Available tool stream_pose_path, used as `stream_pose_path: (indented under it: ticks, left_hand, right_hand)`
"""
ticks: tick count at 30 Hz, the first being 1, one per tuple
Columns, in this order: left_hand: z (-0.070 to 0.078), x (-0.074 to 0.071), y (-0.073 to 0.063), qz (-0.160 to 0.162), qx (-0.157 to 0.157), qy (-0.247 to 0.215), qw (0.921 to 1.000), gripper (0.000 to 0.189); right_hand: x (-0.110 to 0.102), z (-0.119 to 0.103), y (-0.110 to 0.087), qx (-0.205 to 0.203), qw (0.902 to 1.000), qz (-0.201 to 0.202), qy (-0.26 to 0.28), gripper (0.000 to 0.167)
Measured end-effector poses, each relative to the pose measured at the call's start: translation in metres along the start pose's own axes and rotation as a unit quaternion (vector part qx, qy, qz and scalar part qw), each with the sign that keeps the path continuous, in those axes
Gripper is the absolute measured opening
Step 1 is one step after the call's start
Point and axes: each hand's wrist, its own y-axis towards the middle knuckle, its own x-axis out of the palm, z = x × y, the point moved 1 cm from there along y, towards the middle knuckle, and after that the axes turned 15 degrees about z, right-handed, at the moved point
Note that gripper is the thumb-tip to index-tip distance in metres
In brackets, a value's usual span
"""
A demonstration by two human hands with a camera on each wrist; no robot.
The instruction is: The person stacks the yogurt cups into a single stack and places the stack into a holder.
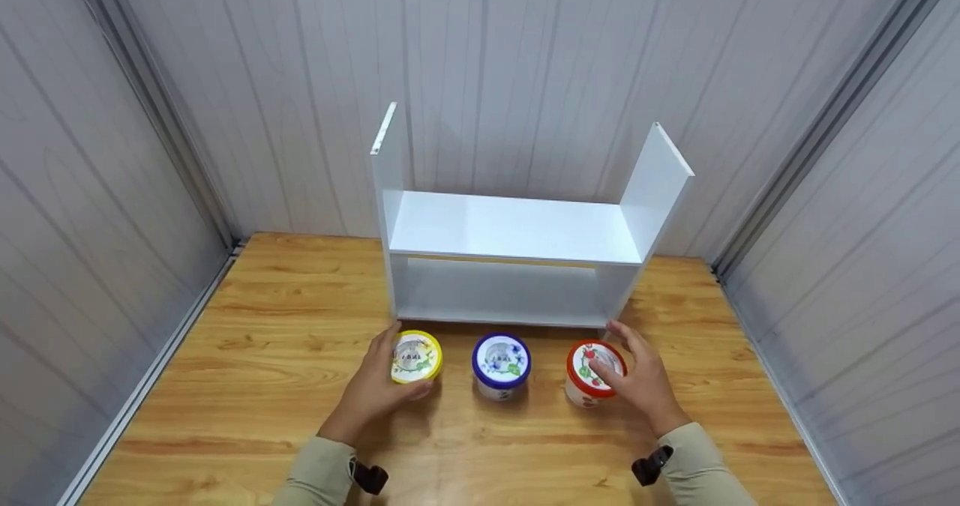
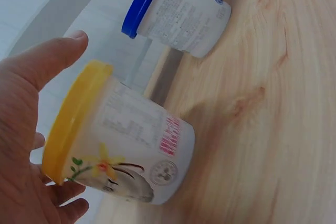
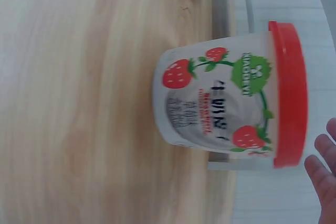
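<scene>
Three white tubs stand upright in a row on the wooden table. A yellow-lidded tub (image 1: 417,357) with a vanilla flower print is at the left. My left hand (image 1: 373,383) reaches around its left side, thumb near the front of the lid and fingers behind it. The blue-lidded tub (image 1: 501,362) stands in the middle, apart from both hands. At the right is a red-lidded tub (image 3: 226,95) with strawberries printed on it. My right hand (image 1: 649,384) spreads beside it; in the head view the thumb overlaps the lid, while the right wrist view shows fingers beyond the lid.
Right behind the tubs stands a white shelf unit (image 1: 517,229) with two levels and tall side panels. The wooden table (image 1: 300,386) is enclosed by pale panelled walls (image 1: 525,64) at the back and both sides.
</scene>
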Motion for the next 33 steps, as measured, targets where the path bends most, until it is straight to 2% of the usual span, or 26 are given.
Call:
stream_pose_path:
  ticks: [6,12,15,17,22,28,33]
  left_hand:
    - [-0.009,0.002,-0.001,0.002,-0.016,-0.036,0.9992,0.121]
    - [-0.018,0.005,-0.003,0.009,-0.019,-0.054,0.9983,0.116]
    - [-0.022,0.006,-0.005,0.016,-0.021,-0.071,0.9971,0.114]
    - [-0.023,0.006,-0.006,0.019,-0.028,-0.08,0.9962,0.114]
    - [-0.026,0.007,-0.007,0.028,-0.039,-0.093,0.9945,0.115]
    - [-0.03,0.01,-0.007,0.039,-0.045,-0.1,0.9931,0.116]
    - [-0.034,0.013,-0.008,0.042,-0.045,-0.111,0.9919,0.116]
  right_hand:
    - [0.004,0.012,-0.007,0.026,0.9995,-0.005,0.015,0.078]
    - [0.007,0.022,-0.015,0.044,0.998,-0.008,0.044,0.082]
    - [0.007,0.015,-0.019,0.062,0.996,-0.019,0.061,0.083]
    - [0.008,0.018,-0.021,0.072,0.9945,-0.025,0.073,0.084]
    - [0.011,0.026,-0.026,0.072,0.9946,-0.019,0.072,0.086]
    - [0.006,0.008,-0.027,0.074,0.9928,-0.017,0.092,0.089]
    - [0.014,0.031,-0.033,0.103,0.9897,-0.014,0.099,0.095]
